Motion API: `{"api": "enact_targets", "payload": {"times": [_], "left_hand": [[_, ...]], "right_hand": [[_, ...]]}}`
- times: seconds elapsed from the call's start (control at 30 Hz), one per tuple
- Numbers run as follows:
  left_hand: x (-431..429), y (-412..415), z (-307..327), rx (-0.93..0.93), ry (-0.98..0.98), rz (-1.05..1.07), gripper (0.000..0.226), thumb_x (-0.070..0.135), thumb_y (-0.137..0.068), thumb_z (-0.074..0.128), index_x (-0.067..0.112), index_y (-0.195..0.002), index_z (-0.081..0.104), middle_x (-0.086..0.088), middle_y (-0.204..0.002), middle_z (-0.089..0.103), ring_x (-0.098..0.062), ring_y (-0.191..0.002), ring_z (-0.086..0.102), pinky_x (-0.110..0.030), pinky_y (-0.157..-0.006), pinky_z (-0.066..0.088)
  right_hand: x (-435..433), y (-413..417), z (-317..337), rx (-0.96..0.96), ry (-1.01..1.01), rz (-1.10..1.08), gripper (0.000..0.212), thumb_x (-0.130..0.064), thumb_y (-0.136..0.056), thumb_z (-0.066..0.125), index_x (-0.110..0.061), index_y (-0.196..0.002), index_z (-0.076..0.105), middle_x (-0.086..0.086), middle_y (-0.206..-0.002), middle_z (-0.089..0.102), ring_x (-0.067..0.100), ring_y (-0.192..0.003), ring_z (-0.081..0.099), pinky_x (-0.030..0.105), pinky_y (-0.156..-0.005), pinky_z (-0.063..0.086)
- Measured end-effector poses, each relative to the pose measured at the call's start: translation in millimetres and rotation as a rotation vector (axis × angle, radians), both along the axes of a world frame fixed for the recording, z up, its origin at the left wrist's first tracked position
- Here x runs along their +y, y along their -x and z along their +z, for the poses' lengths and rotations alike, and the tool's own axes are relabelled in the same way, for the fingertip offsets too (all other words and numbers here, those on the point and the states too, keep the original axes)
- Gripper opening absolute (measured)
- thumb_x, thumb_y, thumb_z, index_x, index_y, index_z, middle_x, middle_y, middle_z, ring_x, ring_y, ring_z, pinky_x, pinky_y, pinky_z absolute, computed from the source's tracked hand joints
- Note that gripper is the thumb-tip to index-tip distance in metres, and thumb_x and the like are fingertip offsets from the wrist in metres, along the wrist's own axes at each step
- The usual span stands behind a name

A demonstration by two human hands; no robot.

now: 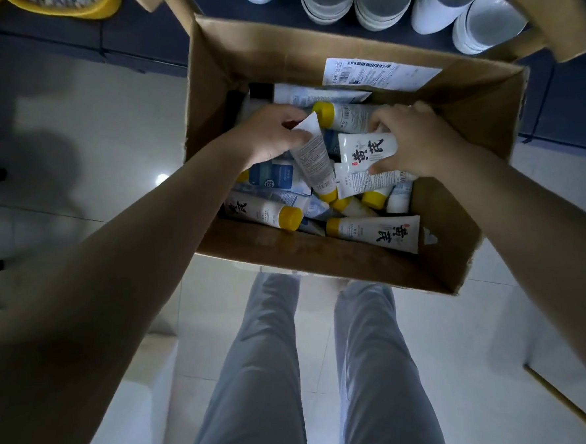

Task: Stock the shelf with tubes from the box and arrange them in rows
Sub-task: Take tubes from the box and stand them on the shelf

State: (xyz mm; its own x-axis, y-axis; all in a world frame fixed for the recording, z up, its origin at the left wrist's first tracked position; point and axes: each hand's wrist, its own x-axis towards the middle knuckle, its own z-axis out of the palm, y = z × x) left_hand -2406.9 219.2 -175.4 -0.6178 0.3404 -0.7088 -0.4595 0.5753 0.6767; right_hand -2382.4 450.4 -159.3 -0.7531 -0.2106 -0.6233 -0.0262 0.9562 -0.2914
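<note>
An open cardboard box (338, 250) stands on the floor in front of me, holding several white tubes with yellow caps and some blue-labelled ones. Both my hands are inside it. My left hand (265, 134) grips the flat end of a white tube (315, 162) whose yellow cap points toward me. My right hand (417, 138) is closed on a white tube with black characters (366, 152), and a second white tube lies right under it. More tubes (374, 232) lie loose along the near wall.
Stacks of white bowls (384, 0) sit on a dark low shelf beyond the box. A yellow basket (76, 8) is at the top left. My grey-trousered legs (260, 378) stand on a pale tiled floor. A shipping label (378, 72) is on the box's far flap.
</note>
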Motion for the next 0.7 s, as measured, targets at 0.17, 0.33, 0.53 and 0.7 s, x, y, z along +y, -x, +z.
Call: {"api": "enact_targets", "payload": {"times": [0.17,0.33,0.53,0.7], "left_hand": [[-0.4,-8.1,5.5,0.077,-0.003,0.031,0.019,0.013,-0.088,0.064,0.016,-0.107,0.067,0.002,-0.095,0.064,-0.012,-0.092,0.060,-0.022,-0.077,0.051],[-6.5,-16.7,46.5,0.216,0.004,-0.024,0.023,0.019,-0.089,0.063,0.011,-0.110,0.068,0.000,-0.096,0.062,-0.013,-0.093,0.058,-0.018,-0.075,0.044],[-19.4,-27.5,165.0,0.385,-0.073,0.000,0.023,0.024,-0.088,0.065,0.013,-0.108,0.069,0.001,-0.097,0.064,-0.020,-0.097,0.062,-0.045,-0.092,0.051],[-4.9,-27.1,294.3,0.585,-0.144,-0.059,0.019,0.021,-0.089,0.064,0.011,-0.104,0.070,0.003,-0.089,0.064,-0.015,-0.084,0.061,-0.031,-0.082,0.051]], "right_hand": [[7.0,-8.4,15.7,0.122,-0.002,-0.008,0.065,-0.044,-0.072,0.075,-0.017,-0.126,0.050,0.008,-0.117,0.045,0.030,-0.112,0.038,0.037,-0.088,0.036],[10.8,-28.7,59.0,0.143,0.241,-0.295,0.051,-0.037,-0.077,0.073,-0.007,-0.112,0.052,0.005,-0.111,0.051,0.023,-0.104,0.053,0.037,-0.084,0.046],[1.2,-61.6,181.4,0.196,0.552,-0.760,0.039,-0.021,-0.082,0.071,-0.013,-0.117,0.055,-0.003,-0.104,0.062,0.007,-0.093,0.059,0.020,-0.078,0.048],[6.5,-83.8,298.8,0.397,0.689,-0.861,0.020,-0.020,-0.087,0.065,-0.015,-0.105,0.060,-0.009,-0.100,0.067,0.001,-0.090,0.062,0.017,-0.077,0.050]]}}
